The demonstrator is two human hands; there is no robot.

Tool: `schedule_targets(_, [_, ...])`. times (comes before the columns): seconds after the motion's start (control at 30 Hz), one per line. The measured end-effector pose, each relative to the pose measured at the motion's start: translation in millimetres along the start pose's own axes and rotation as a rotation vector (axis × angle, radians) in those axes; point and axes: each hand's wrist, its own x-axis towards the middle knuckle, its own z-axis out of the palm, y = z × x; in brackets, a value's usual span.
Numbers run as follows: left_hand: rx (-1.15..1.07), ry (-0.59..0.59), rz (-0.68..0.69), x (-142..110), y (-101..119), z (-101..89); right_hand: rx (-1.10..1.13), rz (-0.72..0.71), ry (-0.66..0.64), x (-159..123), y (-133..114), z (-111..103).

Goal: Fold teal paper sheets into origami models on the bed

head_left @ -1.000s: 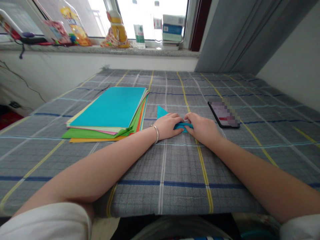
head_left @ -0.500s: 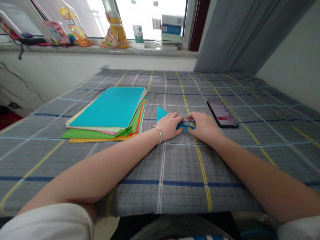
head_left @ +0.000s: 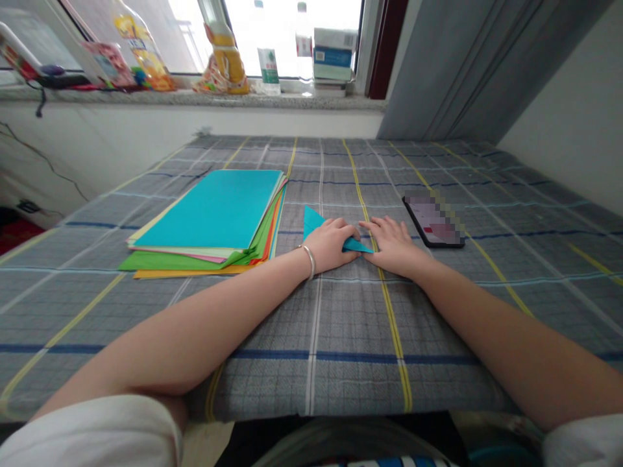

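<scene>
A small piece of folded blue paper point(head_left: 312, 222) lies on the checked cloth, a pointed corner showing on either side of my left hand point(head_left: 331, 246). That hand, with a silver bangle at the wrist, is curled over the middle of the paper and pins it down. Its fingers hide the centre folds. My right hand point(head_left: 395, 245) rests low over the cloth with its fingers stretched out and apart. The thumb of this hand is at the paper's right tip; whether it presses on the tip I cannot tell.
A stack of coloured paper sheets point(head_left: 214, 211), blue on top, sits to the left. A phone point(head_left: 435, 224) lies right of my right hand. Beyond the cloth-covered table point(head_left: 360, 318), bottles and a box point(head_left: 333, 55) stand on the windowsill.
My right hand has let go of the raised paper flap and spread its fingers. The flap now lies flatter, pointing right. My left hand has stayed in place.
</scene>
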Motion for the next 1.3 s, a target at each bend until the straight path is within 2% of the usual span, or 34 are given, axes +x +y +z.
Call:
schedule_targets(0.13, [-0.043, -0.007, 0.002, 1.2, 1.4, -0.8, -0.021, 0.017, -0.049, 1.3, 4.4, 0.3])
schedule_targets(0.37, [-0.087, -0.021, 0.063, -0.5, 0.8, -2.2, -0.011, -0.003, -0.056, -1.0, 9.2, 2.0])
schedule_targets(0.57, [-0.089, -0.072, 0.148, -2.6, 1.0, -4.1, -0.026, -0.023, -0.098, -2.5, 9.1, 1.2])
schedule_targets(0.77, [-0.101, -0.142, 0.145, -4.8, -1.4, -5.5, 0.034, -0.046, -0.159, 0.9, 18.0, -4.4])
schedule_targets(0.9, [-0.099, -0.21, 0.165, -7.3, -5.1, -7.7, 0.062, -0.046, -0.113, 2.1, 20.1, -6.9])
schedule_targets(1.1, [-0.126, -0.248, 0.203, -11.2, -7.8, -13.3, 0.122, -0.055, -0.044, -3.7, 16.7, -3.6])
schedule_targets(1.3, [-0.205, -0.194, 0.16, -9.3, -10.1, -10.9, 0.109, -0.089, 0.033, -4.1, 18.0, 0.7])
